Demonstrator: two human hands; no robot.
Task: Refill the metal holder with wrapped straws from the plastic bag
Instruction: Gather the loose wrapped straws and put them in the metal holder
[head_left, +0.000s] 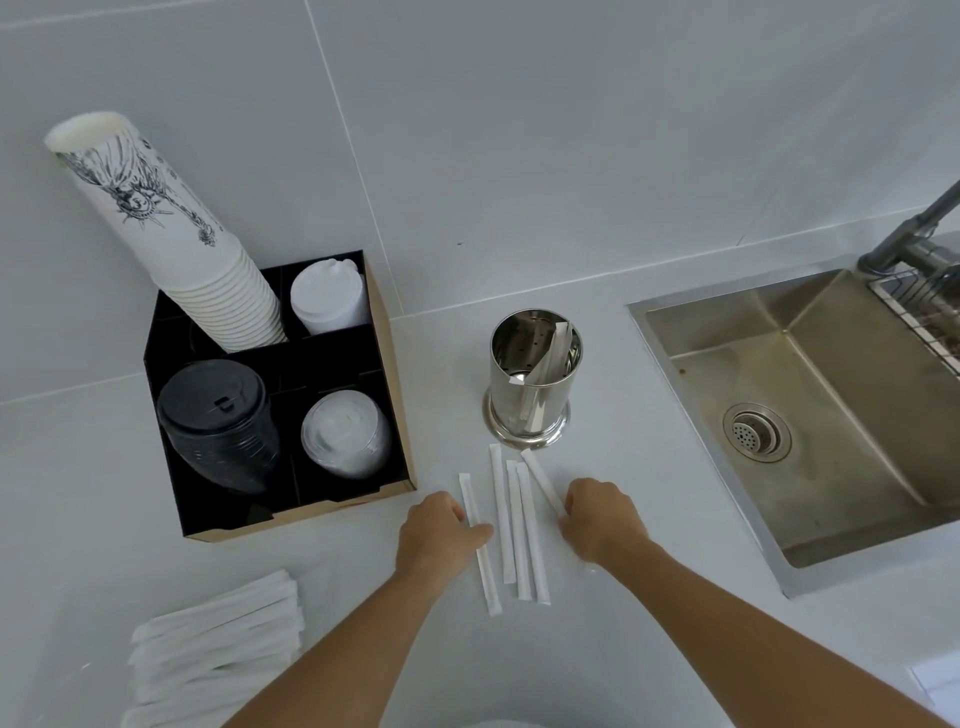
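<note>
Two bare forearms reach over the white counter (649, 467); one steel sink (831, 415) right, one black organiser (171, 415) left. Bagged straws (218, 644) lie near-left. One metal holder (532, 379) holds a few. Five wrapped straws (511, 525) lie loose: left hand (436, 535) fingertips press one, right hand (597, 519) pinches another

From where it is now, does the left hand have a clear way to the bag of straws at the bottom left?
Probably yes. The left hand rests on a loose wrapped straw; only bare counter lies between it and the bag of straws.
</note>
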